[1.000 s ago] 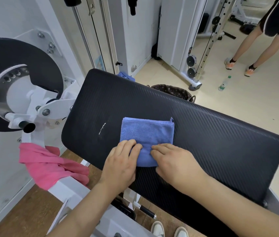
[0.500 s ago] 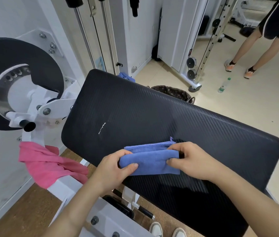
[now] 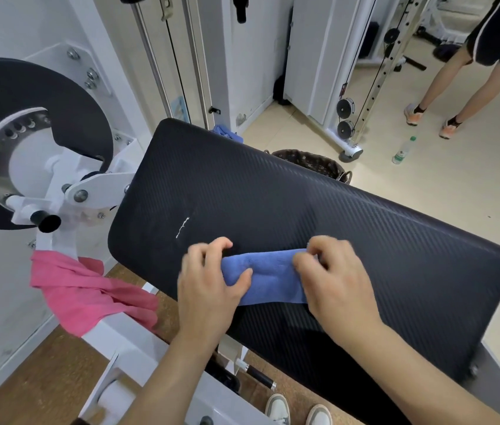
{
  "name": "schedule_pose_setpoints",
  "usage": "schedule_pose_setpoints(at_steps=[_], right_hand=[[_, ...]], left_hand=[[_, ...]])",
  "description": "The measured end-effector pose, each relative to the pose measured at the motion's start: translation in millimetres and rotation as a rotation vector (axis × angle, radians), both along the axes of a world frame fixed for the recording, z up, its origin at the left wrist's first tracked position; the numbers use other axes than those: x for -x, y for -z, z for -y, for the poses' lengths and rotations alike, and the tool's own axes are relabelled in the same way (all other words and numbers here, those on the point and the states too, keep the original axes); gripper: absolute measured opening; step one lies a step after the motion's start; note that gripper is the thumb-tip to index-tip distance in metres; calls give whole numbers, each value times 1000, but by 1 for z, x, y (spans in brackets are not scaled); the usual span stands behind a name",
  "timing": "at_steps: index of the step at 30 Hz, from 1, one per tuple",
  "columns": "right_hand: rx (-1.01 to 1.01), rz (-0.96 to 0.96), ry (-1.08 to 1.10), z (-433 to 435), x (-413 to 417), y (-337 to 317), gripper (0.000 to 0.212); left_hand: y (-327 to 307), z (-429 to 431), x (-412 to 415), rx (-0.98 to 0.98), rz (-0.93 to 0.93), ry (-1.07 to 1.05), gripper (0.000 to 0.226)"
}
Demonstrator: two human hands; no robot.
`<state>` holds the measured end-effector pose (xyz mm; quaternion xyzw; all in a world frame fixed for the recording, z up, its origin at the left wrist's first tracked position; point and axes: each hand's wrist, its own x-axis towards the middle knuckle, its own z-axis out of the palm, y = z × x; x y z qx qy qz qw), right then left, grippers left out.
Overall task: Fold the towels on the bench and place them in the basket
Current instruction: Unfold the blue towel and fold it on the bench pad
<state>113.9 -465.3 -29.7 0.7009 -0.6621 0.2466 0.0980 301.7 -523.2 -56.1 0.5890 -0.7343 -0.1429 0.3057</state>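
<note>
Right, L hand (image 3: 208, 286) & R hand (image 3: 334, 283) each pinch an end of the blue towel (image 3: 273, 277) on the bench (image 3: 365, 222).

Apparently no legible text anywhere

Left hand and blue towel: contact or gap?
Touching. The head view shows the left hand gripping the blue towel: thumb pressed on its top face, fingers curled over the far edge. No gap visible.
</note>
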Motion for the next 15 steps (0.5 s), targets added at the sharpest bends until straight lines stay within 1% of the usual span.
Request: schedule_pose_setpoints(at_steps=[1, 2, 4, 6, 7, 8, 9, 10, 11, 12, 15], right_hand=[[37, -94, -75, 1, 0, 1, 13], [54, -162, -145, 1, 2, 2, 15], [5, -231, -231, 1, 6, 1, 18], [-90, -247, -263, -4, 12, -2, 15], [-135, -268, -260, -7, 14, -4, 20], [-165, -307, -261, -11, 16, -5, 27], [-177, -356, -266, -15, 17, -4, 29], [-175, -393, -272, -18, 18, -3, 27], [-165, -403, -271, -19, 18, -2, 25], [-150, -400, -261, -18, 17, -2, 26], [-164, -360, -232, -9, 12, -5, 24]], left_hand=[[-1, 0, 3, 162, 97, 21, 38], [-2, 0, 7, 283, 176, 87, 31], [2, -5, 11, 419, 273, 265, 23], [10, -11, 7, 438, 286, 379, 25], [14, -14, 2, 420, 285, 411, 28], [18, -18, -2, 388, 305, 431, 36], [20, -22, -5, 354, 347, 447, 48], [21, -25, -7, 324, 394, 461, 58], [22, -26, -7, 315, 435, 461, 64], [23, -26, -4, 323, 455, 447, 63], [22, -20, 7, 388, 447, 373, 49]])
